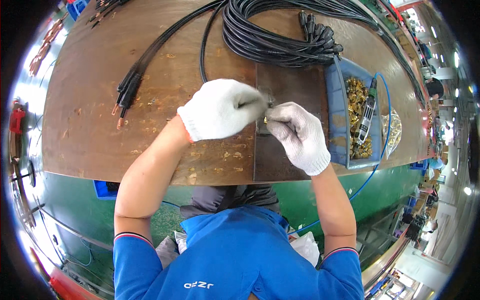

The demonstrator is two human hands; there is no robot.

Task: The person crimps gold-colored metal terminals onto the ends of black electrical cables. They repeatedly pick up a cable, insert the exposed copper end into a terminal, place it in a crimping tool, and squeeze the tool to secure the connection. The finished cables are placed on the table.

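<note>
Both my hands wear white knit gloves and meet over a dark metal plate (280, 160) on the bench. My left hand (222, 110) is closed, fingertips pinched together. A black cable (202, 55) runs down from the coil and passes under this glove; its end is hidden. My right hand (298, 135) pinches a small brass-coloured terminal (265, 120), mostly covered by the fingers, right against my left fingertips. The large coil of black cables (250, 37) with black connectors (317, 32) lies beyond my hands.
A blue bin (339, 135) of brass terminals (355, 100) stands at right. Across it lies a slim air tool (367, 115) with a blue hose (389, 110). Beside it is a clear plastic bag (392, 131). Cable ends with bare copper (120, 120) lie at left on the wooden bench (95, 120).
</note>
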